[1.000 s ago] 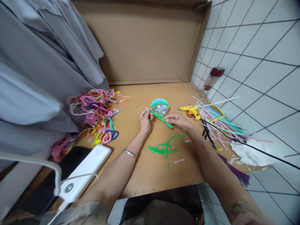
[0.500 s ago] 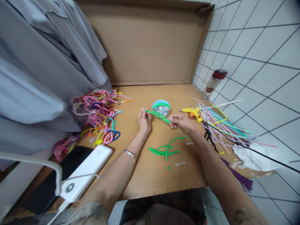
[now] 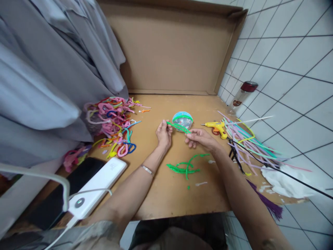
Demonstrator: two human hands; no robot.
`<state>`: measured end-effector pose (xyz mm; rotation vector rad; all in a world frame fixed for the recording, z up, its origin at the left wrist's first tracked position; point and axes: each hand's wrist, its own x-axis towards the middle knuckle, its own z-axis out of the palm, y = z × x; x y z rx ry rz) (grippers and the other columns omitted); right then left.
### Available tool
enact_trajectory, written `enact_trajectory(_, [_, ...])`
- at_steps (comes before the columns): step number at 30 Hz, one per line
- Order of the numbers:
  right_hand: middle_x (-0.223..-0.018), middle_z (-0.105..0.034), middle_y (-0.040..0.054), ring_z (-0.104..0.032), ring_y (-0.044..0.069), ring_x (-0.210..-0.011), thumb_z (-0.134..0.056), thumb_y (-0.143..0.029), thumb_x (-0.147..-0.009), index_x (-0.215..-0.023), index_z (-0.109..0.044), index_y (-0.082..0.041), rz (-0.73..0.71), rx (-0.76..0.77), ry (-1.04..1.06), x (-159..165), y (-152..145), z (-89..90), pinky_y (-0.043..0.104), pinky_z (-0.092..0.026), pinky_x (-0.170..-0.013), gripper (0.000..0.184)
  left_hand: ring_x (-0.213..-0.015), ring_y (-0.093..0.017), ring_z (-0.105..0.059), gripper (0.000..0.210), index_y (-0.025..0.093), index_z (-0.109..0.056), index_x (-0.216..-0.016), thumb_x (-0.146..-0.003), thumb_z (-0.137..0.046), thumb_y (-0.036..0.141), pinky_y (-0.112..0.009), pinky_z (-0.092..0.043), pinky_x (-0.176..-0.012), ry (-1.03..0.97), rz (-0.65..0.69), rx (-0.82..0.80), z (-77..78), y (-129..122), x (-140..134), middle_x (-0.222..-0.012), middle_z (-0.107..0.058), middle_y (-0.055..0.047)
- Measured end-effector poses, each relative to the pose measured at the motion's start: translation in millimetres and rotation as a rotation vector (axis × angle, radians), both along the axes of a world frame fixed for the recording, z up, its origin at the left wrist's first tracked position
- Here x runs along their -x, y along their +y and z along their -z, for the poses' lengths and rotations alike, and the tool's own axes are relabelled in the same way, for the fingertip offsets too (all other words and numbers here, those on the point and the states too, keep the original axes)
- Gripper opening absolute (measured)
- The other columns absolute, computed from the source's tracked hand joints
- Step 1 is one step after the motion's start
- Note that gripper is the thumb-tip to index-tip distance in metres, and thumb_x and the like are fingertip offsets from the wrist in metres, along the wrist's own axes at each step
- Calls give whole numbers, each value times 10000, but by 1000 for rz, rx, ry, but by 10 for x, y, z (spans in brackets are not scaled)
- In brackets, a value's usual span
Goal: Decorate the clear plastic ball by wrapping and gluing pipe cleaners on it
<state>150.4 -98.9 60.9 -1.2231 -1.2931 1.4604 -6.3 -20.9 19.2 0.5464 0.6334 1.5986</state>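
Between my two hands stretch green pipe cleaners [image 3: 179, 126], held above the table. My left hand [image 3: 164, 134] pinches their left end, and my right hand [image 3: 199, 138] has the right end between thumb and fingers. Just behind them sits a round, clear and blue ball-like thing [image 3: 182, 120] with a green band across it; the strands cover part of its lower edge. Nearer to me, several loose green pipe cleaner pieces [image 3: 186, 169] lie crossed on the tabletop. A yellow glue gun [image 3: 216, 128] lies right of the ball, its nozzle pointing left.
Tangled colourful pipe cleaners [image 3: 114, 116] heap at the left, near a white power bank [image 3: 100, 187] and a black phone [image 3: 65, 194]. Straight pipe cleaners [image 3: 251, 142], a glass bottle [image 3: 241, 97], white tissue [image 3: 283, 180] and a purple tassel [image 3: 265, 199] are on the right. The glue gun's black cord [image 3: 281, 170] trails right.
The whole view has shifted slightly. My right hand's fingers have changed position on the green pipe cleaners, and the strands look a little more bowed. Both hands keep their hold.
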Motion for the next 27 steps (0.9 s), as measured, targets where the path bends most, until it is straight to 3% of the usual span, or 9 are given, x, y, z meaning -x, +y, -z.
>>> enact_trajectory(4, [-659,-700,2,-600,77,-484,-837,-511,-662,-812,-620,-167,14,-14,16,24,8,20,172,-442,-437,434,-459,-34,-489,365,148,-615,-784,-771,-773,477,-162,-382,-502,-40,12,-3,-6,-2,3,-529,-544,65])
enact_trajectory(8, [-622,-670,4,-571,84,-467,-749,-622,-713,-851,-650,-166,112,-83,10,-16,70,83,192,-437,-435,487,-457,-34,-490,365,148,-611,-773,-773,-772,475,-161,-382,-497,-43,16,3,-13,-9,-3,-534,-551,61])
enact_trajectory(13, [-585,-618,-12,-522,75,-456,-701,-718,-692,-759,-644,-182,257,-214,-54,-52,128,136,192,-394,-421,543,-458,-29,-495,346,157,-596,-761,-791,-759,460,-159,-389,-496,-28,28,-11,-14,-18,-10,-562,-561,58])
enact_trajectory(24, [-547,-585,16,-511,106,-506,-660,-732,-711,-651,-648,-190,326,-286,-69,-70,146,157,249,-412,-503,546,-425,-45,-530,407,192,-469,-746,-842,-671,532,-171,-385,-441,49,118,58,-27,-104,-24,-706,-694,4])
enact_trajectory(27, [-606,-632,30,-531,117,-542,-692,-706,-684,-709,-683,-190,363,-297,4,-17,142,156,264,-437,-540,516,-411,-44,-524,405,194,-461,-743,-844,-672,524,-169,-381,-433,27,117,90,-48,-119,-20,-678,-688,9])
